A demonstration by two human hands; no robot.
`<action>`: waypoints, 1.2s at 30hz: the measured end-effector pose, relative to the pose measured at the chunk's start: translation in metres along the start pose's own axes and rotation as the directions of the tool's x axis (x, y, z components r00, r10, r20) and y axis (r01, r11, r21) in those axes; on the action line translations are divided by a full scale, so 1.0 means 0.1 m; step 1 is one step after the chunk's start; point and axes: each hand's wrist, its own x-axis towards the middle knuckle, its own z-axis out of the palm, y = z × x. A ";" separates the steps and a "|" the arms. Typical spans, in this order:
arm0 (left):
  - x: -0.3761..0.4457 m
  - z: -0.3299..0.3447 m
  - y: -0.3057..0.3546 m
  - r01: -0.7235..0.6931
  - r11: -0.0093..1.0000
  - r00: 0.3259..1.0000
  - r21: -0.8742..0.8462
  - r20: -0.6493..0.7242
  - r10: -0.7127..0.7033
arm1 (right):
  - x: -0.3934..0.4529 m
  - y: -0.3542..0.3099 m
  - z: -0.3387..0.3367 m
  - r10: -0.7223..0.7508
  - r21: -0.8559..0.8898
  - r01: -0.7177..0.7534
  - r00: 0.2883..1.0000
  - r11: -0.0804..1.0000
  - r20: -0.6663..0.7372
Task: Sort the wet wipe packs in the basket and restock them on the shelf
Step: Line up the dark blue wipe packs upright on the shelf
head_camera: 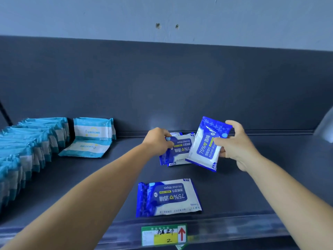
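Note:
On the dark shelf point(243, 186), my left hand point(158, 141) grips a small stack of blue-and-white alcohol wipe packs point(177, 152) lying near the back wall. My right hand point(234, 143) holds another alcohol wipe pack point(205, 147) upright and tilted, just right of that stack and overlapping its edge. A further alcohol wipe pack point(168, 197) lies flat near the shelf's front edge. The basket is out of view.
A long row of light-blue wipe packs point(27, 150) stands along the left side. Two more light-blue packs point(90, 139) sit by the back wall, one upright, one flat. A green price label point(164, 235) with a red arrow is on the front rail.

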 end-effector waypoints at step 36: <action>0.50 -0.04 -0.41 0.145 0.928 0.961 -0.344 0.271 -0.050 | 0.70 0.18 0.53 0.237 -0.553 -0.019 0.916 0.833 0.325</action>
